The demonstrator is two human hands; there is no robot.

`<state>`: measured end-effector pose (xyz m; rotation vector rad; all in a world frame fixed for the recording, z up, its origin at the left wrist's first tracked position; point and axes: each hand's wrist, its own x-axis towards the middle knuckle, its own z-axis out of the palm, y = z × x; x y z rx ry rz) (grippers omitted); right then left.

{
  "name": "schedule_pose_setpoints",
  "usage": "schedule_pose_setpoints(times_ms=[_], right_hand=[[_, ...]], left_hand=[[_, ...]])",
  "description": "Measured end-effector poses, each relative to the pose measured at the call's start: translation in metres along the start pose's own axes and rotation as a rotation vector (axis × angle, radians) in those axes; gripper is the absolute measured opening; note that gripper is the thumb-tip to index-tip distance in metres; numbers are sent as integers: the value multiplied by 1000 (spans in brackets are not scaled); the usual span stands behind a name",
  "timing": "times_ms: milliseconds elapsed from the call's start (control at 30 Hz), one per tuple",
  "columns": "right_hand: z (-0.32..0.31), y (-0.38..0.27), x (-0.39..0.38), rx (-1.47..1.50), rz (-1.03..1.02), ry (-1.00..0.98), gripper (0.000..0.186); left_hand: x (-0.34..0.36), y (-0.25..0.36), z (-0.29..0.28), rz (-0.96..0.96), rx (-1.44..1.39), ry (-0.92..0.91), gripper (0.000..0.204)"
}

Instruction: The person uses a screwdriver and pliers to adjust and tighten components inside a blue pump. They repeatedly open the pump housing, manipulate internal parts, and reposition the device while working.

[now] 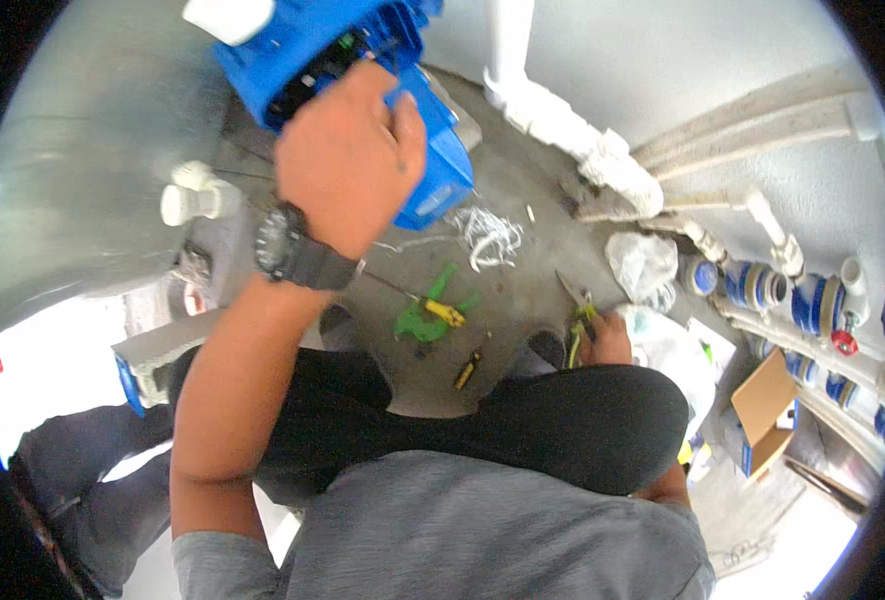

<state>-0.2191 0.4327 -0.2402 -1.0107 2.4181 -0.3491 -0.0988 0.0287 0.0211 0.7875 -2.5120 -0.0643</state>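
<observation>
My left hand [347, 165], with a black watch on the wrist, reaches to the opened blue housing [432, 185] at the top. Its fingers curl in towards dark parts and wires inside; what they hold is hidden. Down on the floor at the right, my right hand [607, 340] closes round the yellow-green handles of long-nose pliers [578, 305], whose jaws point away from me. Between my knees lie a screwdriver with a yellow handle [444, 313], a green plastic piece [420, 325] under it, and a small black-and-yellow tool [469, 371].
A tangle of white string [487, 238] lies below the housing. White pipes [572, 130] run along the right wall, with blue-and-white fittings [757, 285] beside them. Plastic bags [642, 265] and an open cardboard box [764, 410] stand at the right. A white pipe fitting [197, 197] is at the left.
</observation>
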Motion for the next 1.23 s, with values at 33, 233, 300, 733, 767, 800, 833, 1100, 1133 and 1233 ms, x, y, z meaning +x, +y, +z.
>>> schedule_pose_setpoints(times_ms=[33, 233, 300, 733, 767, 800, 833, 1100, 1133, 1233], right_hand=[[11, 4, -6, -69, -20, 0, 37], [8, 4, 8, -360, 60, -413, 41], [-27, -10, 25, -317, 10, -524, 39], [-236, -318, 125, 526, -572, 244, 27], [-236, -328, 132, 537, -529, 282, 27], [-235, -334, 136, 543, -562, 270, 27], [-232, -339, 140, 545, -568, 251, 27], [-220, -337, 155, 223, -664, 457, 17], [-219, -335, 157, 196, -647, 469, 16], [-219, -330, 162, 235, -591, 419, 15]], left_hand=[[-2, 1, -3, -25, -98, -29, 20], [1, -21, -19, 88, -239, -148, 26], [3, -26, -24, 136, -172, -165, 23], [-1, -3, 6, -102, -560, 100, 16], [0, -1, 8, -135, -594, 145, 17], [0, 1, 10, -170, -626, 189, 17], [-2, 5, 12, -249, -723, 204, 15], [-3, 3, 28, -301, -793, 272, 25], [-2, 4, 30, -249, -727, 288, 28], [-2, 1, 37, -142, -644, 221, 29]])
